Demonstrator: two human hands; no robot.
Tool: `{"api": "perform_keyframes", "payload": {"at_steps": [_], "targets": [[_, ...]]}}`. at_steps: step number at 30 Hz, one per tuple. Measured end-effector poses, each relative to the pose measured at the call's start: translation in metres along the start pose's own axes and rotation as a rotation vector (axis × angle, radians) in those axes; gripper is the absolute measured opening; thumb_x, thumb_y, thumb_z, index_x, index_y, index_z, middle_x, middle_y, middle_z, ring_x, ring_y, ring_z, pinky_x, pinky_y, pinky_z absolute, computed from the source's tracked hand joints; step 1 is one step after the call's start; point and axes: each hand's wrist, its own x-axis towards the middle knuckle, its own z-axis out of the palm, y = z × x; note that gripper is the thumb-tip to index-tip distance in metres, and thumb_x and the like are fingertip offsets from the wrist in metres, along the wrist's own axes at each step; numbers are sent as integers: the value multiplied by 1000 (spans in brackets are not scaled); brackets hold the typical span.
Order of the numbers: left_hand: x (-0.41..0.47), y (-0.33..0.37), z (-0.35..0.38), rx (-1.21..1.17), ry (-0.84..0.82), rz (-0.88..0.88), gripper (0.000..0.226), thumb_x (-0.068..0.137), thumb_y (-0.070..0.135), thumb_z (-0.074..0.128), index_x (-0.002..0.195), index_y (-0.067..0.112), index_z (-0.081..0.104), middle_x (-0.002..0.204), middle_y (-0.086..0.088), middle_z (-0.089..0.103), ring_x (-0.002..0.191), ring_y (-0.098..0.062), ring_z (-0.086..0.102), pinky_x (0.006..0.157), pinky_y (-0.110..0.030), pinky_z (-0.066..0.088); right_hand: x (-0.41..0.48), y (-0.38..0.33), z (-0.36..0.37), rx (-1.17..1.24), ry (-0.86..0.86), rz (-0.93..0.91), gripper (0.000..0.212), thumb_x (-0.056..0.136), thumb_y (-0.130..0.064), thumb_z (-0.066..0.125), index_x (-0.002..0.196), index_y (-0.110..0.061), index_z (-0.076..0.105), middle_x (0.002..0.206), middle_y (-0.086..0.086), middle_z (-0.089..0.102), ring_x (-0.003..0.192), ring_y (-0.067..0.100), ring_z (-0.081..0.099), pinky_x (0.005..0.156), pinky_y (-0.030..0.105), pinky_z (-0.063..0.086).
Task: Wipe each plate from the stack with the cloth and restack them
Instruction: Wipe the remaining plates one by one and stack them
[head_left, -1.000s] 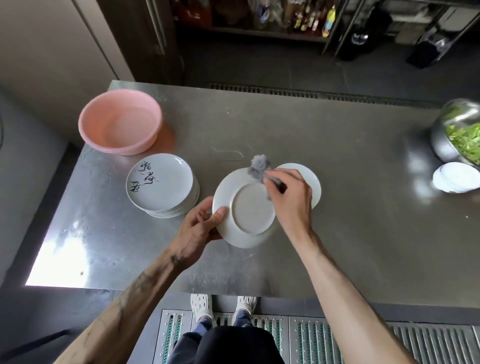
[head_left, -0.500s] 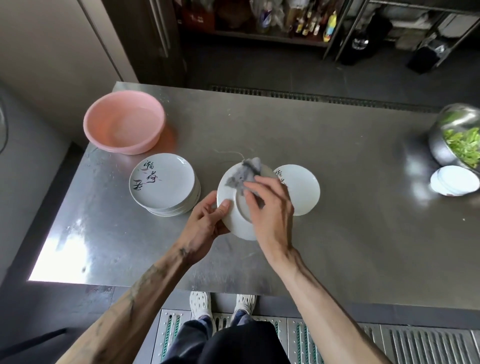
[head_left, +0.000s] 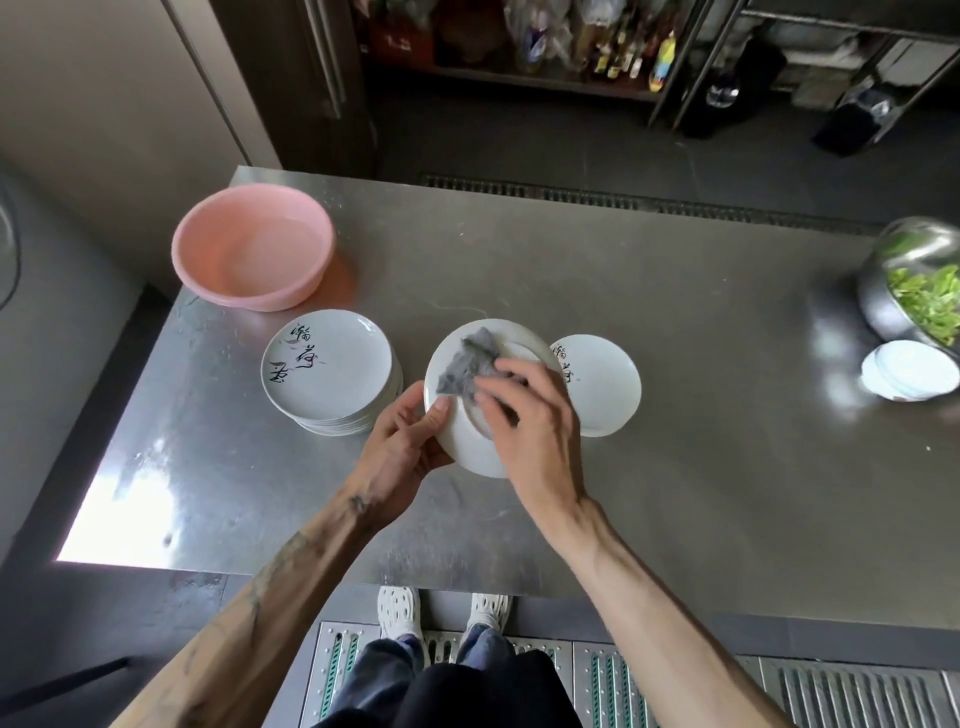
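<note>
My left hand (head_left: 402, 449) grips the left rim of a white plate (head_left: 467, 441), held tilted with its underside toward me above the steel table (head_left: 701, 415). My right hand (head_left: 535, 421) presses a crumpled grey cloth (head_left: 470, 364) against that underside, its fingers lying over the cloth. To the left stands a stack of white plates (head_left: 327, 369) with black brush writing on the top one. A single plate (head_left: 602, 384) with the same writing lies face up on the table to the right, partly behind the held plate.
A pink plastic basin (head_left: 252, 249) stands at the back left of the table. At the right edge sit a steel bowl of green leaves (head_left: 914, 280) and a small pile of white saucers (head_left: 909, 376). My shoes (head_left: 400, 613) show below the table's front edge.
My right hand has swept the cloth from the plate's far rim leftward and down over its underside. The left hand has kept its grip on the rim and tilted the plate.
</note>
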Motion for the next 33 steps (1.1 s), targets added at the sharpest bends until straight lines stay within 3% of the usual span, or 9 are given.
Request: {"api": "perform_keyframes", "payload": {"at_steps": [5,9,11,14,17,23,27,31,33], "targets": [[-2,9,-1,-20,49,-1,42,100,28,58,135,4,57,122,-14,66,106,-28,64,88,-43,60,45,17,-15,17,62,216,15,90,-11,73,103,-14,79,111,0,68,99,21,66,89,33,52],[2,15,0,-54,81,38,29,105,23,55,129,9,62,117,-8,69,100,-20,67,79,-35,60,27,21,-21,71,122,339,17,88,-9,74,103,-15,80,110,1,68,95,11,66,91,28,52],[3,15,-1,-80,102,36,25,104,21,54,124,14,65,114,-4,71,97,-17,68,77,-33,59,5,17,-18,24,91,283,17,87,-6,76,101,-14,80,113,3,65,97,16,65,89,19,50],[4,13,-2,-92,105,22,29,103,21,53,129,16,65,119,-6,71,101,-17,69,78,-33,60,-3,19,-16,-26,6,150,18,88,-4,74,103,-13,80,118,5,62,99,24,64,90,34,54],[6,13,1,-53,79,17,31,104,24,54,132,13,63,124,-10,69,106,-22,67,82,-36,60,18,25,-15,-17,44,220,17,90,-6,72,105,-13,79,119,5,62,101,24,63,91,42,53],[14,18,4,-32,95,32,36,105,22,55,134,1,57,122,-18,68,106,-30,64,86,-42,60,-6,-4,0,-21,-34,-12,15,90,-12,74,103,-17,80,115,-1,66,103,21,63,93,28,51],[14,18,6,-2,92,40,30,105,24,56,131,9,62,123,-14,69,106,-27,67,84,-40,59,20,5,-4,-4,60,212,14,89,-11,75,100,-18,81,114,0,65,102,24,62,89,36,52],[14,14,6,-40,100,48,29,104,16,54,131,11,62,125,-17,68,106,-27,67,85,-40,59,1,-13,4,4,-40,55,12,90,-11,74,98,-17,80,111,-1,65,99,24,65,86,36,55],[12,11,6,-29,109,43,29,106,17,53,133,10,60,128,-18,67,109,-27,66,90,-44,59,-1,-9,5,25,0,117,11,90,-12,74,98,-17,80,111,-1,64,98,23,65,82,40,56]]}}
